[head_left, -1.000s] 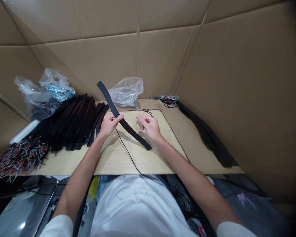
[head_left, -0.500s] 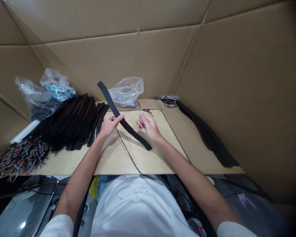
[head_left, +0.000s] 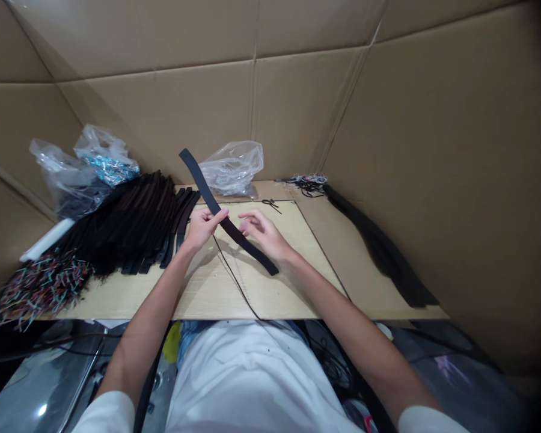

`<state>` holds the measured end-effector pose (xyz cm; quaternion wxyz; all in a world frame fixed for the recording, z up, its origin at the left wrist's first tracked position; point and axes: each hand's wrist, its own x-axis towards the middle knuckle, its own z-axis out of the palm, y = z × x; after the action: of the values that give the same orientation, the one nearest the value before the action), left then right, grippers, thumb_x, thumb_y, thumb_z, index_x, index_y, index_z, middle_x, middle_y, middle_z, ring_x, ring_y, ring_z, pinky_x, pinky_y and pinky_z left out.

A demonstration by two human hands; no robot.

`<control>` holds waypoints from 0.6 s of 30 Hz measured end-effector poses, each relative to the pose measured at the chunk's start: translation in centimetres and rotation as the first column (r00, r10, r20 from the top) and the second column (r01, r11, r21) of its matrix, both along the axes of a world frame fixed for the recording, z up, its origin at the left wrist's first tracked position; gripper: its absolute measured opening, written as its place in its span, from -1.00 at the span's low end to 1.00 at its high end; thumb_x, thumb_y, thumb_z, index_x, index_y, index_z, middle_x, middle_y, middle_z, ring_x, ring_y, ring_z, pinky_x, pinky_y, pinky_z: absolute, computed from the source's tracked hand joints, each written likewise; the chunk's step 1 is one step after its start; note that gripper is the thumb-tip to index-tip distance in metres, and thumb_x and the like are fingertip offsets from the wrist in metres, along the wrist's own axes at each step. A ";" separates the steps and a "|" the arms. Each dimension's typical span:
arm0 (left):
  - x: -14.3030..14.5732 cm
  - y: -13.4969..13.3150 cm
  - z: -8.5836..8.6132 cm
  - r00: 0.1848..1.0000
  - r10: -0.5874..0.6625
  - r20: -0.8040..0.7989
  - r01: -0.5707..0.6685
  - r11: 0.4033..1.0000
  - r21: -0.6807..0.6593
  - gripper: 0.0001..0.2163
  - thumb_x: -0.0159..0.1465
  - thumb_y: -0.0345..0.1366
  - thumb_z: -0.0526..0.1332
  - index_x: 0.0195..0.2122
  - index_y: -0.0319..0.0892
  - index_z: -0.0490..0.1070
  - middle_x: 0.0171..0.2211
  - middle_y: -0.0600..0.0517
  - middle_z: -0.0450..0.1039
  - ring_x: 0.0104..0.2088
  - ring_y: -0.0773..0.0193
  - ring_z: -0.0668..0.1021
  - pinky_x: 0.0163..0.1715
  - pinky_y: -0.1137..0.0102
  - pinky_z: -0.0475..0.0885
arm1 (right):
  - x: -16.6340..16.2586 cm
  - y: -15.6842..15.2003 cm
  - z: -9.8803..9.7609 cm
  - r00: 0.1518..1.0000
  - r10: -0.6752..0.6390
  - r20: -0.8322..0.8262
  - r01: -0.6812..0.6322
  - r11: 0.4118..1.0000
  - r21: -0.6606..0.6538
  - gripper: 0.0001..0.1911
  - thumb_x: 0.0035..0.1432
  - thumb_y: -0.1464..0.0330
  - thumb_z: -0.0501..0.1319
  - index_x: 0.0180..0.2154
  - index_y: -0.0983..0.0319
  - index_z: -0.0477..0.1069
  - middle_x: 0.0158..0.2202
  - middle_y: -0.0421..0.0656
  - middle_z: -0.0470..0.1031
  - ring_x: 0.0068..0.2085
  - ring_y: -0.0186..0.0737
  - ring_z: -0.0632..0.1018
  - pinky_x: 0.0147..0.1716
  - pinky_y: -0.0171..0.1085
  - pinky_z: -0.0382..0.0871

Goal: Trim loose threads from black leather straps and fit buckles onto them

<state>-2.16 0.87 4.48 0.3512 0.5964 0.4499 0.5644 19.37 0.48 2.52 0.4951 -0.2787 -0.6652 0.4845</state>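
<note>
A curved flat black strip [head_left: 201,179] is pinched in my left hand [head_left: 201,228], its thumb lying across the front near the middle. The strip slants from upper left to lower right above the board. My right hand [head_left: 265,234] is beside the strip's lower half, fingers apart and bent towards it. Its fingertips are partly blurred, and I see nothing held in them. From below my left hand a thin black cord [head_left: 234,276] runs down to the board's front edge.
On the left lies a pile of black strips [head_left: 135,222] with coloured wire ends [head_left: 49,282], beside clear bags [head_left: 67,180]. A clear bag [head_left: 232,168] and small black cord pieces [head_left: 270,204] are at the back. More black strips [head_left: 379,246] lie right, near cardboard walls [head_left: 455,150].
My right hand has shifted slightly left towards the strip, and its closed fingers have spread. My left hand and the strip have hardly moved.
</note>
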 end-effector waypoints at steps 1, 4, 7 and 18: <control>0.1 0.0 0.0 1.000 0.003 -0.005 -0.003 1.000 0.005 -0.41 0.11 0.30 0.49 -0.45 -0.24 0.61 -0.73 0.17 0.16 -0.65 0.47 0.14 -0.58 0.41 -0.05 | -0.1 -0.1 -0.2 0.997 0.030 0.068 -0.031 0.999 0.016 -0.56 0.30 0.03 0.42 0.07 0.13 0.50 -0.11 -0.12 0.63 -0.11 -0.12 0.64 -0.06 -0.15 0.50; 0.4 0.0 -0.1 1.000 -0.001 -0.031 0.001 1.000 0.008 -0.39 0.12 0.33 0.46 -0.49 -0.24 0.57 -0.73 0.18 0.17 -0.66 0.47 0.14 -0.59 0.42 -0.04 | -0.6 -0.5 -0.7 0.971 0.020 0.237 -0.051 0.991 0.124 -0.52 0.33 0.19 0.38 0.22 0.15 0.43 -0.03 -0.11 0.64 -0.09 -0.12 0.64 -0.04 -0.15 0.46; 0.6 -0.1 -0.1 0.998 -0.032 -0.063 0.032 0.999 -0.001 -0.39 0.14 0.33 0.44 -0.49 -0.23 0.53 -0.72 0.19 0.16 -0.66 0.47 0.14 -0.59 0.42 -0.05 | -0.8 -0.7 -0.8 0.948 -0.101 0.303 0.040 0.979 0.201 -0.59 0.36 0.26 0.31 0.20 0.17 0.45 -0.22 -0.20 0.60 -0.24 -0.18 0.58 -0.17 -0.22 0.38; -0.6 -0.7 1.0 0.966 -0.242 -0.090 0.245 0.969 0.021 -0.46 0.21 0.18 0.49 -0.55 -0.20 0.41 -0.64 0.16 0.22 -0.60 0.47 0.18 -0.56 0.43 0.03 | -0.7 -1.0 -0.5 0.987 -0.119 0.106 0.104 0.985 0.135 -0.51 0.18 0.15 0.53 0.05 0.17 0.50 -0.24 -0.17 0.65 -0.24 -0.17 0.63 -0.27 -0.27 0.45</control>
<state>-2.80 0.21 5.53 0.3884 0.6768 0.3790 0.4975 18.66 -0.57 2.02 0.4997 -0.3103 -0.7054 0.3954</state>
